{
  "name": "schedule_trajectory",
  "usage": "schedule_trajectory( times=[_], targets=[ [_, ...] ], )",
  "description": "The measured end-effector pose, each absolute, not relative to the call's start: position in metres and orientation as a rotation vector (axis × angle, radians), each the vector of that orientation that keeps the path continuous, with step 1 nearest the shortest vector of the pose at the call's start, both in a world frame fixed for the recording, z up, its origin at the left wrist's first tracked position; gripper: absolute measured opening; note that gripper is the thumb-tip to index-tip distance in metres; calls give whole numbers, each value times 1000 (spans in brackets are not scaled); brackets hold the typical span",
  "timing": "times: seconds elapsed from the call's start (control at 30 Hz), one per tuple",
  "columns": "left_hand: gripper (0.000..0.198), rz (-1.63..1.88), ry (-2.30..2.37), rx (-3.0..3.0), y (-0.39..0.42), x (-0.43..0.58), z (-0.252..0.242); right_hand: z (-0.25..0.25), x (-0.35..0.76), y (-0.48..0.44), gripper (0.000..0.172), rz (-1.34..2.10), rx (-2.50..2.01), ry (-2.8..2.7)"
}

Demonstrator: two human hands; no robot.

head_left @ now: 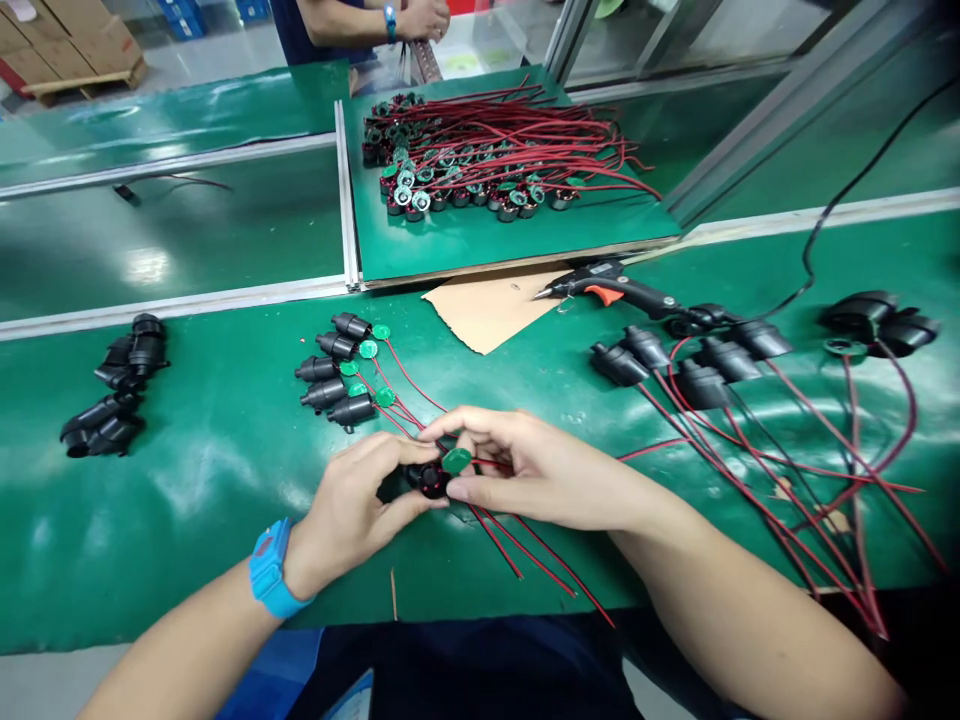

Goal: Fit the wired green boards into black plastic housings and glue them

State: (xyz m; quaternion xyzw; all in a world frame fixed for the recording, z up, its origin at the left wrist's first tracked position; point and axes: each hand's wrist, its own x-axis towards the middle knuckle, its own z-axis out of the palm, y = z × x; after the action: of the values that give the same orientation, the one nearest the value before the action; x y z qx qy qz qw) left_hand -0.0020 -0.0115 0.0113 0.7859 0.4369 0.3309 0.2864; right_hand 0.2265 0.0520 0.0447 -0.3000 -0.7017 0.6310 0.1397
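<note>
My left hand [352,510] wears a blue wristband and grips a small black plastic housing [420,478] near the front of the green table. My right hand [517,468] pinches a round green circuit board [456,460] right at the mouth of that housing. Red and black wires [525,550] trail from the board toward me. Just beyond my hands lies a row of several black housings with green boards and red wires [341,375].
A heap of empty black housings [112,390] lies at the left. More wired housings [690,365] and a black glue gun [607,288] on cardboard [487,310] sit at the right. A board piled with wired round parts [472,160] lies farther back. Another person's arms [375,20] show at the top.
</note>
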Motion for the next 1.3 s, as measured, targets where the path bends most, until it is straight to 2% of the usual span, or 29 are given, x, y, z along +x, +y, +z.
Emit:
schedule_trajectory(
  times=[0.1, 0.33, 0.5, 0.67, 0.8, 0.87, 1.0, 1.07, 1.17, 1.3],
  targets=[
    [27, 963, 1212, 2137, -12, -2, 12, 40, 220, 50, 34, 1942, -845, -1823],
    [25, 1096, 1214, 2238, -13, -1, 14, 34, 205, 39, 28, 1959, -881, -1594],
    [24, 1068, 1215, 2343, -23, -1, 19, 32, 198, 35, 34, 1709, -985, -1773],
    [24, 1024, 1239, 2507, -27, -1, 21, 34, 200, 33, 39, 1559, -904, -1904],
    [18, 1074, 1358, 2512, -23, -2, 15, 51, 213, 32, 35, 1418, -926, -2049],
    [23, 1139, 1391, 2488, -23, -4, 11, 59, 217, 25, 35, 1221, -923, -2188],
    [23, 1197, 1211, 2520, -27, -4, 7, 67, 217, -5, 35, 531, -1014, -2499],
    [26, 1199, 1113, 2547, -29, 1, 7, 72, 221, -23, 27, 217, -1110, -2565],
    [46, 1196, 1075, 2571, -31, 7, 10, 88, 241, -41, 12, -92, -1255, -2526],
    [54, 1212, 1162, 2558, -31, 4, 10, 107, 295, -39, 21, -383, -1655, -2325]
  ],
)
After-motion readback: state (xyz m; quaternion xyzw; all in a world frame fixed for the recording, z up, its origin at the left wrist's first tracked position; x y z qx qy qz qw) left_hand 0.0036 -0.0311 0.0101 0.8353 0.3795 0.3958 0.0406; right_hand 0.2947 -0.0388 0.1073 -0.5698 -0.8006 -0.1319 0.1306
